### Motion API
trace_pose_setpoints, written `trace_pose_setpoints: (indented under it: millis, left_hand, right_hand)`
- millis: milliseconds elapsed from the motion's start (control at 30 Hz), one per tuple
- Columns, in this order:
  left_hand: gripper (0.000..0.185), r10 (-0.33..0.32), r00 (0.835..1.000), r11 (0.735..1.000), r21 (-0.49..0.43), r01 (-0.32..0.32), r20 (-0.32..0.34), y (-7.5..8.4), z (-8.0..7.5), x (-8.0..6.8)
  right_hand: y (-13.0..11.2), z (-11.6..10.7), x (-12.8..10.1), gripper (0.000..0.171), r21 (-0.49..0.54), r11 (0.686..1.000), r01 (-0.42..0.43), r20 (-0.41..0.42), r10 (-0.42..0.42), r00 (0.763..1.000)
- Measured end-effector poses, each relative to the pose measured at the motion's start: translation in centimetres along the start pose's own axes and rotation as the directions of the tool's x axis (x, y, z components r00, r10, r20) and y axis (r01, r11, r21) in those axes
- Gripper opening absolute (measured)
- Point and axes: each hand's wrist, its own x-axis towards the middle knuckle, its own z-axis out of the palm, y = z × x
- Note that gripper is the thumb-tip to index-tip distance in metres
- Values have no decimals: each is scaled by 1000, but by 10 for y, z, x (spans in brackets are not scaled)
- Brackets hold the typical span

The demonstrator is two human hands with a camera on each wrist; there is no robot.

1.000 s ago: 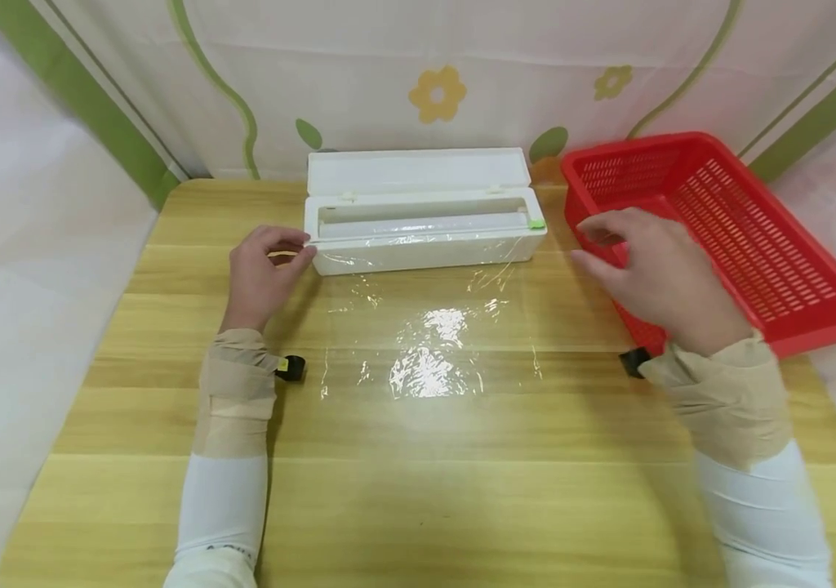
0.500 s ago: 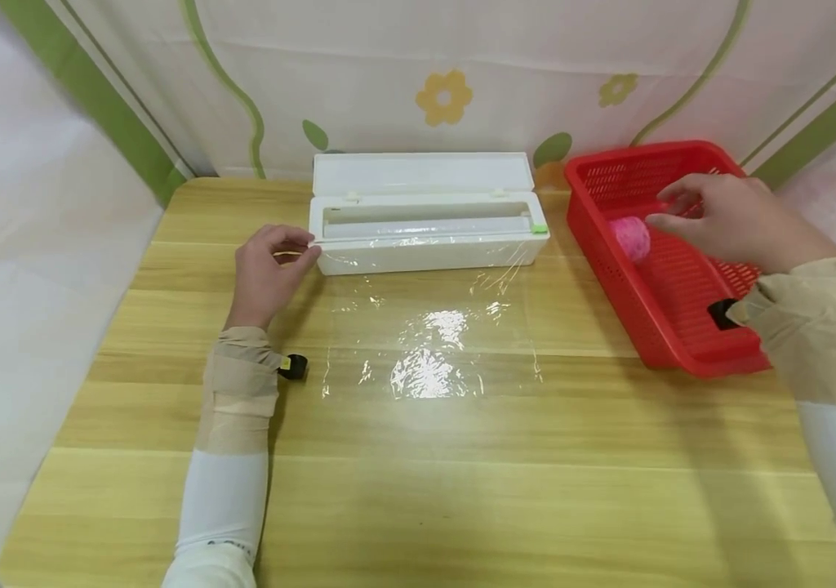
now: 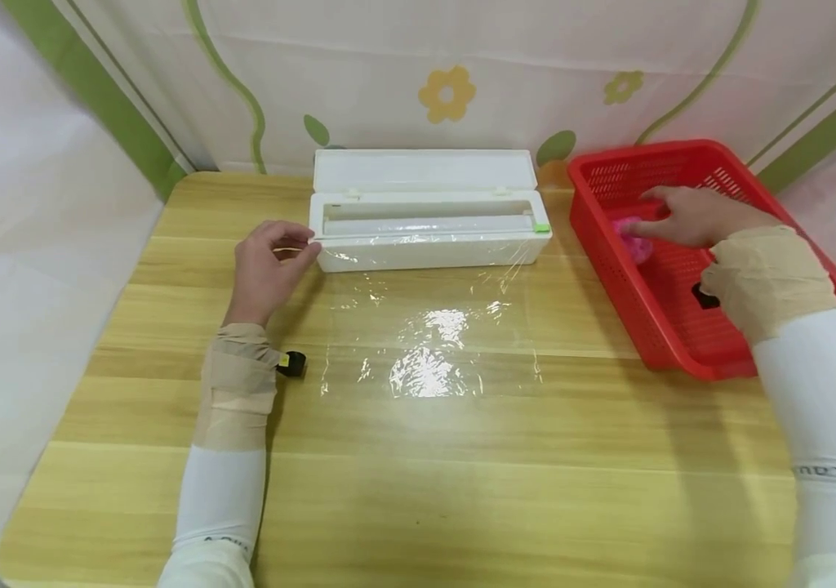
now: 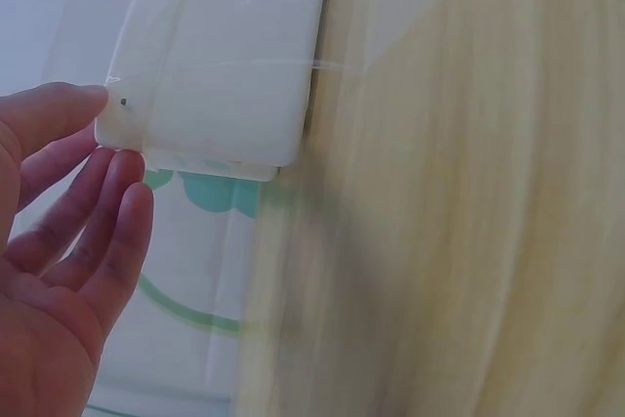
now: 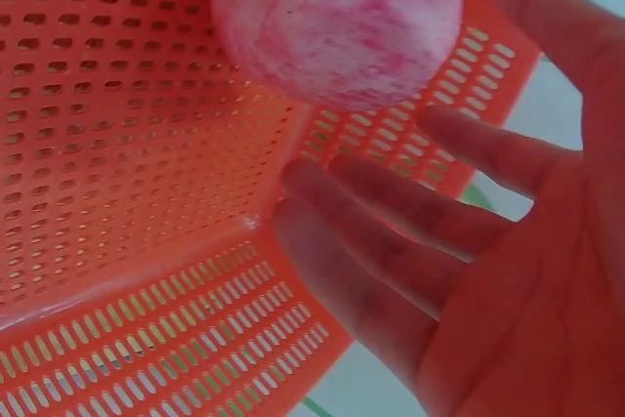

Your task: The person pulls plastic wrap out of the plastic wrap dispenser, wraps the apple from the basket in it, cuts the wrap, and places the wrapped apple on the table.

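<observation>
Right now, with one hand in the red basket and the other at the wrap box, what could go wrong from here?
1. The right hand is open beside the pink peach, not yet gripping it; the round fruit might roll away inside the red basket.
2. The cling film sheet lies loose and already wrinkled on the table, and could fold or stick to itself.
3. The left hand only touches the corner of the cling film dispenser, so the box may shift.

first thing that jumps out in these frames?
The red basket at the table's right edge, with the right hand reaching in toward a pink peach; its fingers are open and not yet around it. Mid-table, a glossy sheet of cling film lies pulled out from the open white dispenser box, whose left end the left hand touches.
</observation>
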Motion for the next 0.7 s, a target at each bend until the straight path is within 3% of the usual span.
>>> trace_pose_setpoints:
  millis: [300, 533, 700]
  left_hand:
    - [21, 19, 1000, 1000, -17, -19, -1, 1, 2, 2]
    - [22, 5, 1000, 1000, -5, -5, 2, 0, 1, 1]
    - [23, 1, 1000, 1000, -3, -1, 6, 0, 0, 1]
  right_hand:
    - [7, 6, 6, 83, 42, 998, 45, -7, -45, 999]
    - [5, 10, 7, 88, 31, 999, 38, 19, -39, 999]
    - [1, 16, 5, 94, 66, 998, 14, 113, -21, 993]
